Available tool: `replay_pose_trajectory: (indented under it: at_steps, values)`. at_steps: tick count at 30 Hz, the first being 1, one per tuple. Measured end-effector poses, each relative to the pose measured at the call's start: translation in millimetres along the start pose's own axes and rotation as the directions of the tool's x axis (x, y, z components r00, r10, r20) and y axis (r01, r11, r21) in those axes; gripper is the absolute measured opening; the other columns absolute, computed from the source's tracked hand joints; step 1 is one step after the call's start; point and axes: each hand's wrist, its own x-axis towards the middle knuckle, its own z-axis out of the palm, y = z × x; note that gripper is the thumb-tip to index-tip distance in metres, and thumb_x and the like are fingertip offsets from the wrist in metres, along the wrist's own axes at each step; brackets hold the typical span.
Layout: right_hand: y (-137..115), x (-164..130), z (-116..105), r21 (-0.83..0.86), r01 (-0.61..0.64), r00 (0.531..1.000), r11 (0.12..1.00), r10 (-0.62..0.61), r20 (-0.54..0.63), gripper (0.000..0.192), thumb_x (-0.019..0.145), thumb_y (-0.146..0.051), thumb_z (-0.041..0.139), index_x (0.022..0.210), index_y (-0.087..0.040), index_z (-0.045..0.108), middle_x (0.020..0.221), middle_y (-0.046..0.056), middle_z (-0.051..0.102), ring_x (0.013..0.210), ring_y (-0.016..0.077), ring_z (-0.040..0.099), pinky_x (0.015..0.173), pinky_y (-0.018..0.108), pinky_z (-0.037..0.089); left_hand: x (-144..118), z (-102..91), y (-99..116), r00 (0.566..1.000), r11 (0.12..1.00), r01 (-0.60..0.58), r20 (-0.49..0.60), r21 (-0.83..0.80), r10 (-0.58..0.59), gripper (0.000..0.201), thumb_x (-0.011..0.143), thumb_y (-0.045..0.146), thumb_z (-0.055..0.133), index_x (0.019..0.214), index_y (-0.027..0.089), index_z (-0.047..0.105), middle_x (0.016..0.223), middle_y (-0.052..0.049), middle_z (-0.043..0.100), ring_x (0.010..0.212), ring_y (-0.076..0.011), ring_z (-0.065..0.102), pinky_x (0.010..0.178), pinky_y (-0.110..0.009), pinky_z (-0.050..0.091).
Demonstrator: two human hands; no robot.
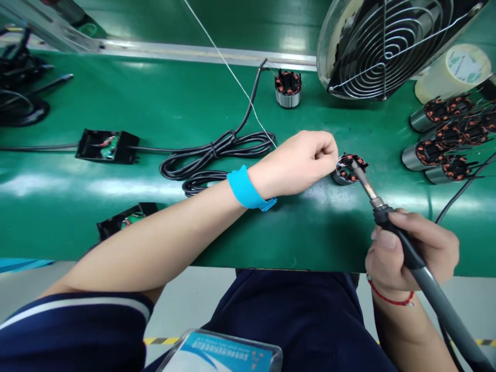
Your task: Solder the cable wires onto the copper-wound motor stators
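Observation:
My left hand [300,160], wearing a blue wrist strap [248,188], is closed in a pinch at the left rim of a small motor stator [344,170] with copper windings. A thin silvery solder wire [232,72] comes down from above and runs into this hand; its end at the fingertips is hidden. My right hand [413,253] grips the dark handle of a soldering iron [405,240]. The iron's tip touches or nearly touches the top of the stator, where fine wires show. Black cable coils [217,150] lie behind and beside my left wrist.
Another stator [289,90] stands at the back with a cable end beside it. A fan with a wire guard [387,51] and a tape roll [453,72] sit back right, above several grouped stators [430,155]. Open black boxes [106,146] with circuit boards lie left.

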Motion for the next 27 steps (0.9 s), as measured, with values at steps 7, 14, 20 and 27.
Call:
replay_pose_trajectory:
  at_steps: [7, 14, 20, 27]
  values:
    - [-5.1, 3.0, 6.5, -0.060, 0.060, 0.997, 0.996, -0.063, -0.052, 0.033, 0.085, -0.025, 0.066, 0.118, -0.027, 0.069, 0.077, 0.001, 0.071, 0.052, 0.0177, 0.057, 0.048, 0.036, 0.051, 0.0, 0.3, 1.1, 1.000, 1.000, 0.005, -0.019, 0.005, -0.005, 0.018, 0.082, 0.008, 0.051, 0.066, 0.017, 0.053, 0.064, 0.000, 0.050, 0.063, -0.0113, 0.044, 0.062, -0.027, 0.035]
    - [-4.5, 1.7, 6.8, -0.061, 0.049, 0.998, 0.997, -0.052, -0.037, 0.036, 0.085, -0.024, 0.066, 0.120, -0.032, 0.068, 0.080, 0.002, 0.071, 0.057, 0.0195, 0.061, 0.050, 0.038, 0.053, 0.6, -0.5, 2.9, 1.000, 1.000, 0.012, -0.008, 0.005, -0.012, 0.019, 0.082, 0.007, 0.050, 0.066, 0.017, 0.052, 0.065, 0.000, 0.050, 0.064, -0.0116, 0.044, 0.063, -0.027, 0.035]
    - [-5.4, 0.9, 6.3, -0.102, 0.049, 0.998, 0.994, -0.054, -0.044, 0.032, 0.086, -0.026, 0.067, 0.117, -0.030, 0.070, 0.083, 0.002, 0.071, 0.063, 0.0200, 0.064, 0.055, 0.038, 0.056, 0.1, -0.6, 4.0, 1.000, 1.000, 0.007, -0.030, -0.006, -0.008, 0.019, 0.081, 0.005, 0.049, 0.066, 0.016, 0.051, 0.065, 0.000, 0.049, 0.063, -0.0106, 0.042, 0.062, -0.027, 0.034]
    - [-1.7, 4.8, 6.5, -0.031, 0.069, 0.997, 0.997, -0.069, -0.026, 0.037, 0.087, -0.022, 0.068, 0.123, -0.024, 0.067, 0.076, -0.001, 0.067, 0.056, 0.0147, 0.060, 0.051, 0.032, 0.050, 1.3, -0.1, 2.5, 0.999, 1.000, -0.021, -0.031, 0.007, 0.022, 0.018, 0.081, 0.004, 0.049, 0.067, 0.015, 0.051, 0.065, 0.001, 0.049, 0.062, -0.0097, 0.042, 0.061, -0.026, 0.033]
